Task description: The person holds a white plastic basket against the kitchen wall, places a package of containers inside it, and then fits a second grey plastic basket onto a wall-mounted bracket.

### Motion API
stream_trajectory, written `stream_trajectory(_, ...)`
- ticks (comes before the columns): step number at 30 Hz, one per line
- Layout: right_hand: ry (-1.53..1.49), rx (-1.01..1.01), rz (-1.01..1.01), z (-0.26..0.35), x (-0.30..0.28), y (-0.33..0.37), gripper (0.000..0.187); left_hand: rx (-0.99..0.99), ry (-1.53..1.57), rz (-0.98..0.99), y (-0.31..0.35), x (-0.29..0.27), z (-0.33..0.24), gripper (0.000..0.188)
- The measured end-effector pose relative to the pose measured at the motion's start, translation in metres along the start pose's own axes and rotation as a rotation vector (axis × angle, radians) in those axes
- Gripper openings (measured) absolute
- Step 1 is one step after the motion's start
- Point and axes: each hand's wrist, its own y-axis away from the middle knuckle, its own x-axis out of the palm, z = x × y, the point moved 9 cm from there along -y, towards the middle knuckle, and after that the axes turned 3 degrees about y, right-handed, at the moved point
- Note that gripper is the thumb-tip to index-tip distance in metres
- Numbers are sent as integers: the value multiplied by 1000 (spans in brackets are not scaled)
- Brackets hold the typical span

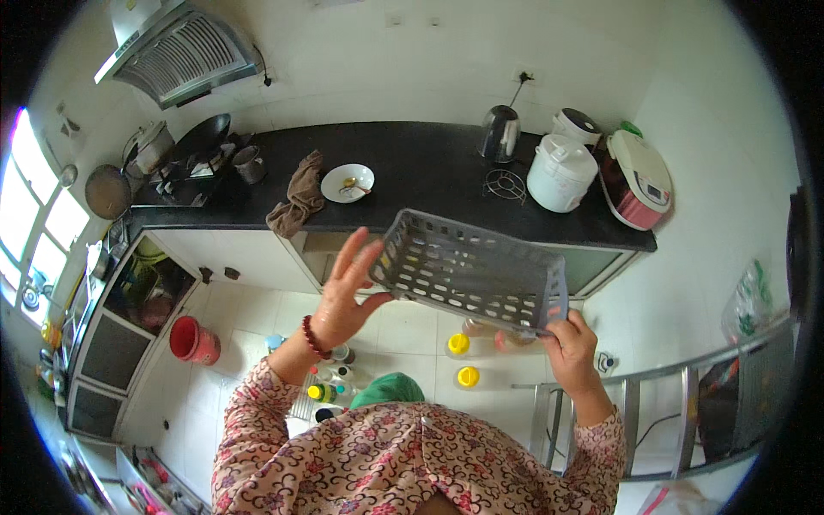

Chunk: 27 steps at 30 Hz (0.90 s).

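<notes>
A grey plastic basket (481,233) with slotted holes is held tilted in front of the counter's edge. My right hand (571,348) grips it by the right-hand corner, with thumb and fingers closed on the rim. Beside its left end is my left hand (345,296), fingers stretched out and spread, the thumb close to the lower corner. Whether that thumb touches the basket, I cannot tell. Through the slots no contents can be made out. A dark red bead bracelet (315,337) circles my left wrist.
On the black counter (412,150) are a brown cloth (300,196), a white plate (335,190), a kettle (499,133), a wire rack (505,185) and cookers (562,176). Yellow-capped jars (468,376), several bottles (322,392) and a red bucket (195,342) stand on the floor. A metal ladder (631,416) lies right.
</notes>
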Motion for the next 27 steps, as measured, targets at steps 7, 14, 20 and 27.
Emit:
stream_trajectory(7, -66, -189, 54, -18, 48, -118, 25, -311, 496, 38, -38, -27, 95, 79)
stream_trajectory(14, -10, -263, 6, -51, 90, -223, 25, -195, 598, 9, -133, -52, 166, 59)
stream_trajectory(20, 36, -351, -59, -55, 89, -242, 23, -105, 531, -34, -158, -60, 162, 56)
stream_trajectory(27, 45, -353, -88, -59, 90, -262, 19, -109, 414, -27, -176, -71, 160, 51)
